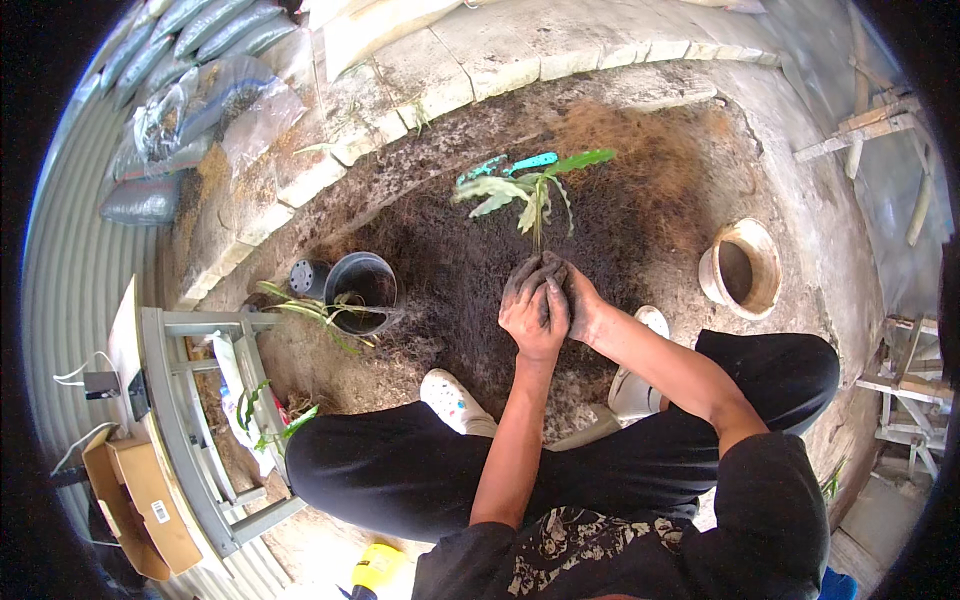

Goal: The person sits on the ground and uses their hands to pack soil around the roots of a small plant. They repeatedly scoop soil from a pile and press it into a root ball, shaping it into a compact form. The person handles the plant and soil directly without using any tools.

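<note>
Both my hands are dark with soil and cupped together around the base of a leafy plant (534, 202). My left hand (529, 307) is at the left, its fingers overlapping those of my right hand (581, 296). The plant's stems rise out of the top of my grip; whatever lies between my palms, roots or soil, is hidden. Beneath and around the hands spreads a heap of dark soil (465, 255). Just beyond the plant's leaves lies a turquoise hand trowel (532, 161), its blade partly soiled.
Black plastic pots (361, 281) and a cut-looking leafy plant (307, 306) lie left. Brown fibre (645, 165) covers the soil's far right. A beige pot (741, 268) stands right. A concrete kerb (442, 97) curves behind; a grey metal frame (262, 517) stands near my left knee.
</note>
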The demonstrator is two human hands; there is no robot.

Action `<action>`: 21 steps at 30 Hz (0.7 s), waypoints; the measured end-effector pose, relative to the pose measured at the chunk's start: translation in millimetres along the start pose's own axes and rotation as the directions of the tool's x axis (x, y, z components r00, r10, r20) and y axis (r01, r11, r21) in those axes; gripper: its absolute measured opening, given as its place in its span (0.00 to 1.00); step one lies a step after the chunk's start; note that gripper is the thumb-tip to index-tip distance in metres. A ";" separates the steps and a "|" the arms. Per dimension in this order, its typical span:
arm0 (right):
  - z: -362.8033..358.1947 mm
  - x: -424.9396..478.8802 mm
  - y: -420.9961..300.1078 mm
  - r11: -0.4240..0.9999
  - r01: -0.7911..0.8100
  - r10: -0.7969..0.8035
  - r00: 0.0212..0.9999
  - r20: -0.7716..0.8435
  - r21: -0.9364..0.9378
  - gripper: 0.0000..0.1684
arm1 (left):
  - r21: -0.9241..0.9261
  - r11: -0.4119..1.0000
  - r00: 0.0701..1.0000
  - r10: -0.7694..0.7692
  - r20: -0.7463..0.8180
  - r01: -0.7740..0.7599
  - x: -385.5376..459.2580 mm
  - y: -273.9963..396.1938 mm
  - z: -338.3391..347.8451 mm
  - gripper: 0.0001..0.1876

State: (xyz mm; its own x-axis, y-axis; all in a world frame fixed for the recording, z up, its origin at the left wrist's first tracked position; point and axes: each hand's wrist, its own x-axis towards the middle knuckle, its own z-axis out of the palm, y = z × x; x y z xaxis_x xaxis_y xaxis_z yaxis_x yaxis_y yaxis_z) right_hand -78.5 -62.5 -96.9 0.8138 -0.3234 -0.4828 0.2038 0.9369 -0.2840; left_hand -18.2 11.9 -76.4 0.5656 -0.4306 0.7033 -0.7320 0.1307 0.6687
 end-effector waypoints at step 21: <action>24.0 -5.8 4.2 0.971 0.187 -0.215 0.955 -0.203 -0.148 0.18 | -0.084 0.979 0.970 -0.167 0.176 0.183 -5.3 -3.6 -3.9 0.18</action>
State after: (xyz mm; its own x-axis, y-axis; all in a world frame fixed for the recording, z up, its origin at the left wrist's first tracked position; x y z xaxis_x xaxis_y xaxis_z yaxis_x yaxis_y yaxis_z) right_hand -69.3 -53.5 -75.4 0.6231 -0.5373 -0.5684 0.2693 0.8296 -0.4890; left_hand -17.0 17.2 -81.6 0.6040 -0.5966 0.5285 -0.5815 0.1237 0.8041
